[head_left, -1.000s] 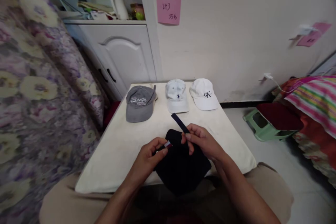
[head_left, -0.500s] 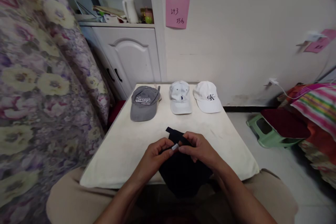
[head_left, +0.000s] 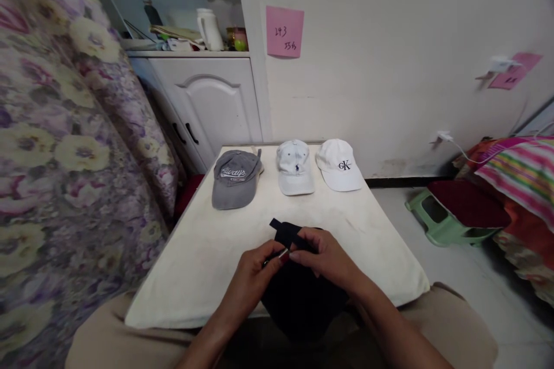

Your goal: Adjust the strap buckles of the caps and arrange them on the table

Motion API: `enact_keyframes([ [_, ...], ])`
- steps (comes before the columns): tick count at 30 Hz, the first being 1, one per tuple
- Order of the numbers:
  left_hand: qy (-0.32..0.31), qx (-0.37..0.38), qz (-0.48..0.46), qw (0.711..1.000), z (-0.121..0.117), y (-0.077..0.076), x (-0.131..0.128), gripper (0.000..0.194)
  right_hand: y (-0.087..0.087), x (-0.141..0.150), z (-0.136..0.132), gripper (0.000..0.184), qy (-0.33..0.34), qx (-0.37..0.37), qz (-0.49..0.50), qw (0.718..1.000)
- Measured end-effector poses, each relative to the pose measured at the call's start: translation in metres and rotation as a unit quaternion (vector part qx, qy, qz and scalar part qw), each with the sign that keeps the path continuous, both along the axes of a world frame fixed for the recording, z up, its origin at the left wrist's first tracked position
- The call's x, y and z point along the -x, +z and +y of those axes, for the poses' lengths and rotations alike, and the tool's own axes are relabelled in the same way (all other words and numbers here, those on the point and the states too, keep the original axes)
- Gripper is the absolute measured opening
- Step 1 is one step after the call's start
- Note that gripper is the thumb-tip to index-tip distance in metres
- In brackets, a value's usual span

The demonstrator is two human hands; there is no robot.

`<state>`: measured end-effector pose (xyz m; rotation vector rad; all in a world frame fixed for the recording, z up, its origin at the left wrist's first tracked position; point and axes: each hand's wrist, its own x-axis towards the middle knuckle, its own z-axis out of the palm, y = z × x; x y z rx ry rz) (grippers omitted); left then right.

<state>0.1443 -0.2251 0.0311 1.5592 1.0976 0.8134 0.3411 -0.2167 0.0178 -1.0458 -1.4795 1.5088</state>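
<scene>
A black cap (head_left: 298,300) lies at the near edge of the white table (head_left: 203,242), its back strap (head_left: 283,229) pointing away from me. My left hand (head_left: 255,274) pinches the small metal buckle (head_left: 283,253) of the strap. My right hand (head_left: 324,259) is closed on the strap beside it, fingertips meeting the left hand's. Three more caps sit in a row at the far edge: a grey cap (head_left: 234,177), a pale cap (head_left: 295,174) and a white cap (head_left: 340,164).
A flowered curtain (head_left: 64,144) hangs along the left. A white cabinet (head_left: 208,98) stands behind the table, a pink note (head_left: 284,31) sticks to the wall. A green stool (head_left: 437,216) and striped bedding (head_left: 519,173) are on the right.
The strap stood up loose in my right hand a second ago. My hands have since come together, and the strap now lies lower against the cap with its end at the buckle.
</scene>
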Motion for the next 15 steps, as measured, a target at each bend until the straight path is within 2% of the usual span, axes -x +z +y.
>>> enact_keyframes([
  [5,0.035,0.000,-0.029,0.999,0.003,-0.002,0.007,0.019,0.004,-0.008,-0.002,0.030,-0.030,-0.021,0.049,0.998],
  [8,0.047,0.002,-0.059,0.997,0.005,-0.003,0.010,0.019,0.008,-0.013,-0.002,0.030,-0.036,-0.022,0.080,0.996],
  [12,0.048,-0.020,-0.081,0.995,0.008,-0.003,0.013,0.020,0.024,-0.020,0.000,0.026,-0.031,-0.037,0.092,0.995],
  [15,0.045,-0.041,-0.079,0.995,0.011,-0.004,0.015,0.019,0.038,-0.026,0.001,0.025,-0.025,-0.060,0.063,0.996],
])
